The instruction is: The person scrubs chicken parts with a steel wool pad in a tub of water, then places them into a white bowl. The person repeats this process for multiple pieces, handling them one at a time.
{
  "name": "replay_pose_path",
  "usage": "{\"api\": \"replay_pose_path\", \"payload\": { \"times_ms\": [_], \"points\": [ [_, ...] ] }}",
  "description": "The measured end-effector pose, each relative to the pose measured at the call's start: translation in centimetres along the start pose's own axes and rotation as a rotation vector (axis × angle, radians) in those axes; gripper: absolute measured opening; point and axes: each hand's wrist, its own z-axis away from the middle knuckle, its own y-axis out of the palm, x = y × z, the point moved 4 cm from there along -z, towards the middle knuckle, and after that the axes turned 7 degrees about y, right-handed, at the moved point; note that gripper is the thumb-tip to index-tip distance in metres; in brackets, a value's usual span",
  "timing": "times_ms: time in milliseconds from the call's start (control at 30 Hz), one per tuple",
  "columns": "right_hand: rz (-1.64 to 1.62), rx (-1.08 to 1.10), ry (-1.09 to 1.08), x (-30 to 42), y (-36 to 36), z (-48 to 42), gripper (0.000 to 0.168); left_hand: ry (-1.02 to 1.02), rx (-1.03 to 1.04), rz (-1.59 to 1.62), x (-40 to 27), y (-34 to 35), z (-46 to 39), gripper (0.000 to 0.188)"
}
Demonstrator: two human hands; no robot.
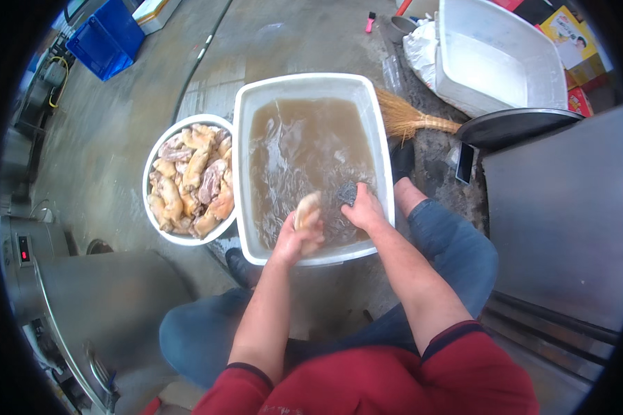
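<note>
My left hand [292, 239] grips a pale pig's trotter [308, 210], blurred by motion, over the near part of a white plastic tub [242, 171]. Cloudy brown water [311, 135] fills much of that tub, its surface rippled. In my right hand [365, 208] is a grey steel-wool scourer [347, 192], just above the water at the tub's near right. Scourer and trotter are a short way apart. Against the tub's left side stands a round white basin [148, 192], heaped with trotters [193, 168], some showing cut pink faces.
A straw broom [402, 116] lies right of the tub. Beyond it stand a large white bin [498, 67] and a dark round lid [514, 127]; a phone [464, 163] lies nearby. Steel equipment flanks me on both sides. A blue crate [104, 41] sits far left, near a hose [200, 59].
</note>
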Motion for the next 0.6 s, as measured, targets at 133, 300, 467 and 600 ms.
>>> {"api": "replay_pose_path", "payload": {
  "times_ms": [133, 300, 467, 600],
  "points": [
    [0.261, 0.293, 0.067, -0.6, 4.4, 1.1, 0.075, -0.002, -0.045, 0.261, -0.7, -0.2, -0.3, 0.050],
    [-0.259, 0.533, 0.288, 0.1, 5.2, 0.7, 0.051, 0.108, -0.117, 0.202, -1.0, -0.8, 0.0, 0.048],
    [-1.381, 0.585, 0.208, 5.9, 2.3, 4.5, 0.051, 0.124, -0.239, 0.047, -0.5, -1.1, -0.2, 0.049],
    [-1.052, 0.245, -0.181, 7.8, 4.1, 4.9, 0.056, 0.157, -0.220, 0.034, -0.9, 0.3, -0.1, 0.049]
  ]
}}
